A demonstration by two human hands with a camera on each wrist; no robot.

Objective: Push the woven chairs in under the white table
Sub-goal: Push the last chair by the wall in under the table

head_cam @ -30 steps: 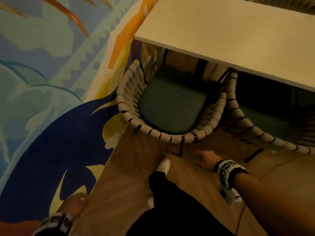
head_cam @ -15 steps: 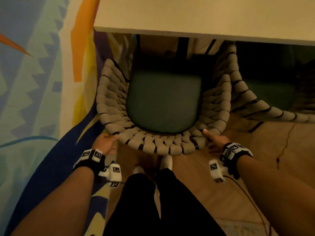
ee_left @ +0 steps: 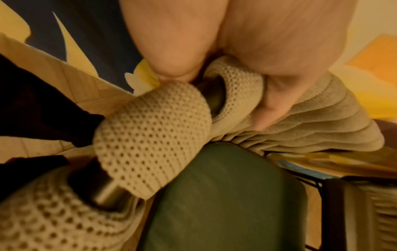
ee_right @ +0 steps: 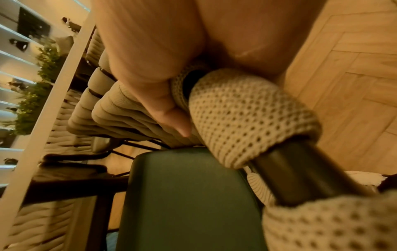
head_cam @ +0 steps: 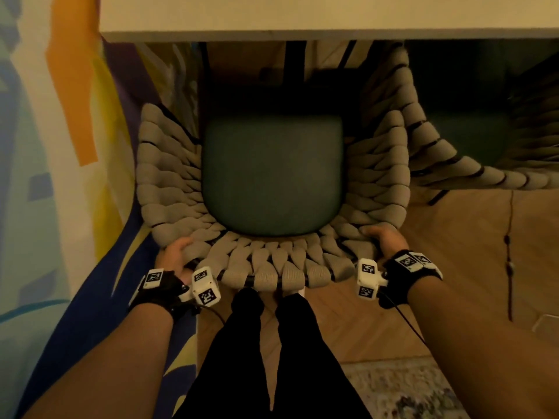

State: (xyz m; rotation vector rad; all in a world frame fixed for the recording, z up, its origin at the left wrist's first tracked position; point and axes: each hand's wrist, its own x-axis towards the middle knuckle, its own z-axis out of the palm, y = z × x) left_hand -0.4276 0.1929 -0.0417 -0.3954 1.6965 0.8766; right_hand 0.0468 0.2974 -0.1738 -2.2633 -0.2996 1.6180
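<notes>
Head view shows your left hand (head_cam: pixel 174 256) and right hand (head_cam: pixel 381 239) clamped on the back rim of the woven chair (head_cam: pixel 273 189), equally near. Its seat points straight away from you, partly under the white table (head_cam: pixel 302 16); push straight ahead.

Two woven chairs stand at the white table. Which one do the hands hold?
The nearer woven chair, the one in front of the person. Left hand and right hand grip its back rim; the other chair stands untouched at the right.
</notes>
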